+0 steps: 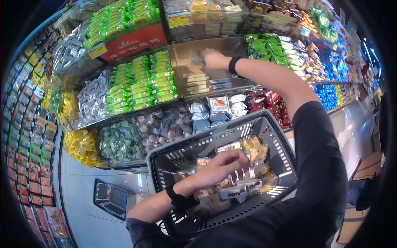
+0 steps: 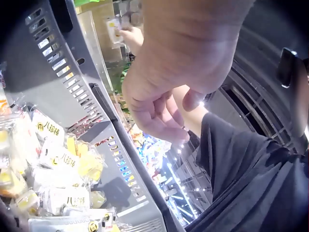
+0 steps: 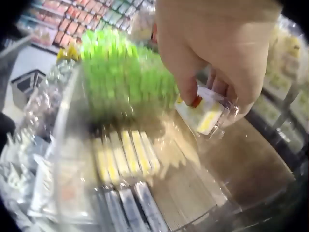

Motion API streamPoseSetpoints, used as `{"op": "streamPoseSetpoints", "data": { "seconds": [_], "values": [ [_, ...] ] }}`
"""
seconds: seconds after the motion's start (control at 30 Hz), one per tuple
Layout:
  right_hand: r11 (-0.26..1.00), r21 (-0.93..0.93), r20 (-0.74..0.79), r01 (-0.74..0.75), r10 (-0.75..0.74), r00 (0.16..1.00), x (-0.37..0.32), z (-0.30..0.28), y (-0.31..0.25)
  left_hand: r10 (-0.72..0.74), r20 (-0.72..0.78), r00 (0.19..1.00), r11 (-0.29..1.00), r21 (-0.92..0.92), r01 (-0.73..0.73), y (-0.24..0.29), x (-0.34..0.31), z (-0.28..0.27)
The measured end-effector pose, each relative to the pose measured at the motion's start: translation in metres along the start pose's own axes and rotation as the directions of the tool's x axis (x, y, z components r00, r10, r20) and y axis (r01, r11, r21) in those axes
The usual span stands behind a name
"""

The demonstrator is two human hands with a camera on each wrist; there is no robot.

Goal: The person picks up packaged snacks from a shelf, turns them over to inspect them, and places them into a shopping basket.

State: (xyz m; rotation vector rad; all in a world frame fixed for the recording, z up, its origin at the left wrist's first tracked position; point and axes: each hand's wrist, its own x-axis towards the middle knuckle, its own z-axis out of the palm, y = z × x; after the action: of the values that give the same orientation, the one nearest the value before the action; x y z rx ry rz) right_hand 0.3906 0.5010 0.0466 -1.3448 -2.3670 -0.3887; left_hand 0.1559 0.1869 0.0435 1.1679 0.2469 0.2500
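My right hand [image 1: 215, 58] pinches a small white-and-yellow wrapped snack packet [image 3: 206, 115] between thumb and fingers. It is over a shelf bin [image 1: 184, 51] with a brown bottom. Inside that bin lie a short stack of yellow-and-white packets [image 3: 128, 154] and, beside it, a stack of grey-blue ones [image 3: 133, 210]. Above the dark shopping basket [image 1: 285, 159] hovers my left hand [image 1: 221, 167], its fingers loosely bent around nothing. Under it, white packets with black lettering [image 2: 65, 164] and yellow snack packs [image 1: 254, 146] fill part of the basket.
Green snack packets [image 1: 142, 80] fill the compartment left of the bin, with darker green bags [image 1: 264, 48] to its right. A lower row holds white bags [image 1: 218, 106] and dark red packets [image 1: 271, 103]. Another basket [image 1: 111, 198] stands on the tiled floor at left.
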Motion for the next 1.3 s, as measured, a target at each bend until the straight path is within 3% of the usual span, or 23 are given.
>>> {"op": "streamPoseSetpoints", "data": {
  "seconds": [0.07,0.2,0.33,0.4,0.43,0.53,0.67,0.77,0.93,1.0,1.03,1.07,1.1,1.13,1.17,1.2,1.23,1.27,1.3],
  "values": [
    [0.994,-0.075,0.391,-0.079,0.102,0.915,0.021,0.0,-0.019,-0.021,0.0,1.0,1.0,0.005,0.021,-0.002,0.001,-0.004],
    [0.983,-0.147,0.355,-0.106,0.153,0.922,0.037,0.074,-0.017,-0.031,0.013,0.999,1.0,-0.001,0.031,-0.003,0.002,-0.008],
    [0.988,-0.13,0.387,-0.089,0.133,0.912,0.04,0.087,-0.009,-0.034,0.007,0.999,0.998,-0.055,0.034,-0.001,0.002,-0.006],
    [0.99,-0.143,0.498,0.014,0.06,0.865,0.035,0.095,-0.005,-0.024,0.019,1.0,0.999,-0.034,0.025,-0.001,0.001,-0.005],
    [0.986,-0.16,0.538,-0.04,0.121,0.834,0.032,0.08,-0.017,-0.017,0.034,0.999,0.999,-0.046,0.018,-0.004,0.001,-0.006],
    [0.995,-0.091,0.579,-0.042,0.087,0.811,0.028,0.077,-0.018,0.007,0.067,0.998,1.0,-0.025,-0.005,-0.007,0.002,-0.006],
    [0.999,-0.052,0.52,0.006,0.022,0.854,0.026,0.083,-0.014,-0.017,0.095,0.995,1.0,-0.013,0.018,-0.008,0.003,-0.005],
    [0.99,-0.14,0.491,-0.035,0.099,0.866,0.03,0.093,-0.018,-0.059,0.097,0.993,0.998,0.013,0.058,-0.007,0.003,-0.004],
    [0.996,-0.071,0.497,-0.058,0.086,0.864,0.038,0.101,-0.012,-0.04,0.091,0.995,0.999,0.036,0.037,-0.004,0.001,-0.005],
    [0.984,0.043,0.345,-0.174,0.149,0.927,0.042,0.104,-0.007,-0.003,0.123,0.992,0.998,0.058,-0.004,-0.005,0.001,-0.006],
    [0.983,0.076,0.374,-0.164,0.125,0.919,0.04,0.043,-0.028,0.046,0.115,0.992,0.994,0.091,-0.056,-0.005,0.001,-0.005],
    [0.958,0.245,0.279,-0.152,0.08,0.957,0.03,0.007,-0.041,0.09,0.111,0.99,0.988,0.114,-0.102,-0.005,0.0,-0.004],
    [0.98,0.12,0.123,0.159,-0.174,0.977,0.041,0.031,-0.003,0.145,0.077,0.986,0.981,0.122,-0.153,-0.008,0.001,-0.004],
    [0.988,0.057,0.27,0.145,-0.156,0.95,0.041,-0.032,-0.031,0.201,0.094,0.975,0.972,0.109,-0.211,-0.019,0.003,-0.009],
    [0.914,0.247,-0.013,0.322,-0.329,0.944,0.029,-0.052,-0.032,0.155,0.094,0.983,0.981,0.106,-0.164,-0.006,-0.002,-0.007],
    [0.913,0.252,0.019,0.32,-0.336,0.942,0.014,-0.082,-0.039,0.148,0.0,0.989,0.951,0.275,-0.143,0.008,-0.01,-0.002],
    [0.88,0.473,0.2,0.028,-0.138,0.97,-0.009,-0.107,-0.057,0.061,-0.026,0.998,0.993,0.106,-0.058,0.018,-0.012,0.001],
    [0.747,0.602,0.404,-0.282,0.019,0.914,-0.032,-0.133,-0.077,0.198,-0.113,0.974,0.98,0.049,-0.193,0.006,-0.009,0.001],
    [0.773,0.496,0.526,-0.395,0.095,0.845,-0.062,-0.174,-0.11,0.243,-0.155,0.957,0.969,0.091,-0.231,0.014,-0.013,0.002]
  ]
}}
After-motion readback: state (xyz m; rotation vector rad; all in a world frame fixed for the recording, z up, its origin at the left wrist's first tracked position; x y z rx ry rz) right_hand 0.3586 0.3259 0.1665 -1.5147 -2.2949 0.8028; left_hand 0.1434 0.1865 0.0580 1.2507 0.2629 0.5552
